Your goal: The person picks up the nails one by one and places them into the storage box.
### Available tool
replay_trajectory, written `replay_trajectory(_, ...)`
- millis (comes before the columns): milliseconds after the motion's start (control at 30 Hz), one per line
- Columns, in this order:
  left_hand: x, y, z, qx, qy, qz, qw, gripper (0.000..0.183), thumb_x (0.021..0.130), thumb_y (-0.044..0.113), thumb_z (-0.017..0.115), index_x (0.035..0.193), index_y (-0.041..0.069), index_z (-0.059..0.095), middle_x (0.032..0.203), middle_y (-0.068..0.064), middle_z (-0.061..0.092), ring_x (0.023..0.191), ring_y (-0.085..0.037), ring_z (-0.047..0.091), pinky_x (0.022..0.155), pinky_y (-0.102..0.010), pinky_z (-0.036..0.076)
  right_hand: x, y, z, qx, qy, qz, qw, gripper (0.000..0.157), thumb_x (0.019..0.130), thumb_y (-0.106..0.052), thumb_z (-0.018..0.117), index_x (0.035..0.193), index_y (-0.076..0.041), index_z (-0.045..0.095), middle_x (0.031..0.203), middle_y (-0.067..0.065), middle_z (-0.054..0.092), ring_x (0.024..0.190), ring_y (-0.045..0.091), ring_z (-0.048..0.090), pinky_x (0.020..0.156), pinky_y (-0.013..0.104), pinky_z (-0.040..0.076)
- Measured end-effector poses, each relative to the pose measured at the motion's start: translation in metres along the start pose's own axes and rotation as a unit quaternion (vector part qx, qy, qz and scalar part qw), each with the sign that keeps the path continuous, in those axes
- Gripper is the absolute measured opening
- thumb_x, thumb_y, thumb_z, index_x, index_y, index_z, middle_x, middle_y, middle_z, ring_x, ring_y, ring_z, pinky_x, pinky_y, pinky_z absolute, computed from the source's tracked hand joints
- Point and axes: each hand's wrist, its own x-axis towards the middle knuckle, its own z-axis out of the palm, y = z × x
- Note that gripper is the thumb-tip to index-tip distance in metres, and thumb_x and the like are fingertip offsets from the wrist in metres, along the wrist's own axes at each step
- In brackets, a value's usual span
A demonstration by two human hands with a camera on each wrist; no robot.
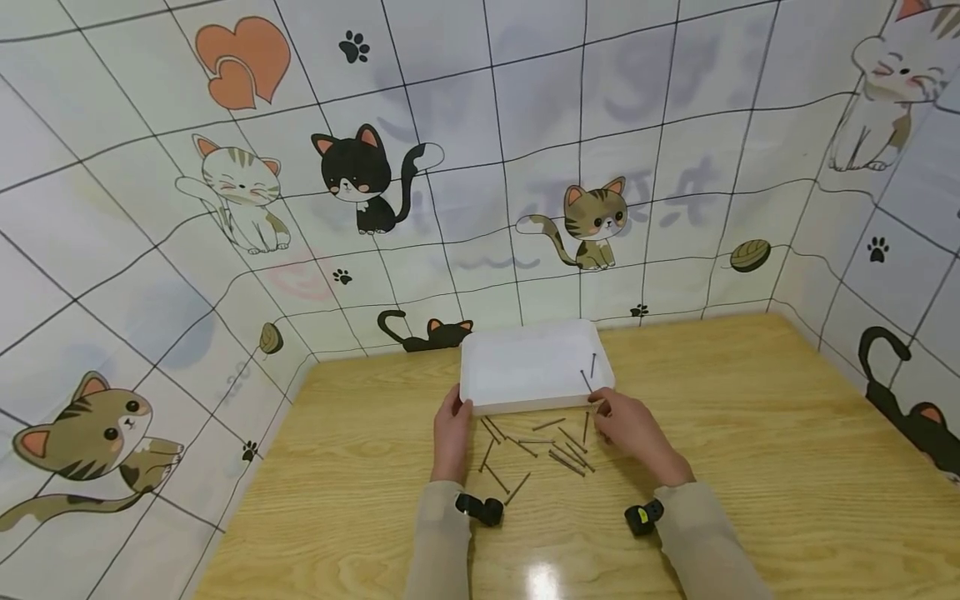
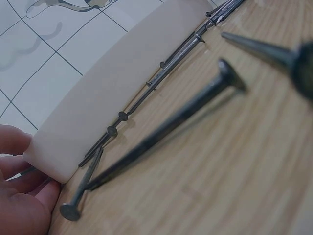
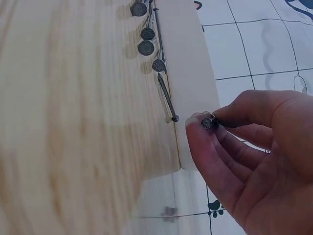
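A shallow white tray stands by the back wall. My left hand grips its front left corner, and in the left wrist view the fingers lie around the tray's end. At the front right corner, my right hand pinches a nail between thumb and fingertips, its head facing the right wrist camera. Another nail lies inside the tray, at its right end. Several loose dark nails are scattered on the table before the tray, between both hands.
The wood-grain table meets a cloth backdrop with grid lines and cartoon cats at the back and sides. Nails lie close along the tray's front wall.
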Motion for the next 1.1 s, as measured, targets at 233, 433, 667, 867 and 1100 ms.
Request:
replay_trajectory(233,0.002,0.000,0.001,0.004,0.003,-0.001,1.0000,0.046,0.093,0.022,0.047,0.137,0.011,0.037,0.136,-0.002,0.040,0.125,-0.015,0.033,0.101,-0.035,0.028,0.003,0.001,-0.001,0.012,0.012,0.003,1.000,0.032,0.089,-0.008,0.049,0.121,-0.003,0.050,0.091,0.010,0.059,0.059,0.017,0.056,0.049,0.029,0.044)
replay_trajectory(433,0.001,-0.002,0.000,0.000,-0.001,-0.003,1.0000,0.047,0.093,0.022,0.047,0.137,0.011,0.036,0.135,-0.001,0.040,0.125,-0.015,0.033,0.101,-0.035,0.029,0.002,-0.003,-0.003,0.033,0.022,0.001,0.999,0.034,0.088,-0.007,0.048,0.121,-0.002,0.049,0.093,0.012,0.059,0.066,0.021,0.059,0.052,0.028,0.047)
replay_trajectory(667,0.002,-0.003,-0.001,-0.002,-0.001,-0.002,1.0000,0.047,0.093,0.023,0.047,0.137,0.011,0.036,0.137,-0.003,0.038,0.126,-0.016,0.031,0.102,-0.037,0.027,0.003,-0.006,-0.003,0.036,0.045,-0.005,0.998,0.033,0.088,-0.011,0.051,0.121,-0.006,0.050,0.095,0.011,0.059,0.067,0.019,0.058,0.053,0.028,0.046)
replay_trajectory(867,0.001,-0.002,0.000,0.001,0.000,0.002,1.0000,0.046,0.093,0.022,0.047,0.137,0.012,0.037,0.137,-0.002,0.039,0.125,-0.015,0.033,0.101,-0.036,0.028,0.006,-0.005,-0.003,0.054,0.056,-0.004,0.997,0.036,0.088,-0.010,0.050,0.124,-0.004,0.048,0.096,0.011,0.058,0.071,0.020,0.058,0.055,0.028,0.048)
replay_trajectory(1100,0.001,-0.002,0.000,0.001,0.000,-0.004,1.0000,0.046,0.093,0.023,0.047,0.137,0.012,0.037,0.137,-0.001,0.038,0.125,-0.014,0.033,0.101,-0.035,0.029,0.013,-0.008,-0.005,0.012,0.083,-0.020,0.996,0.035,0.087,-0.010,0.050,0.122,-0.005,0.050,0.092,0.009,0.058,0.070,0.016,0.055,0.052,0.027,0.045)
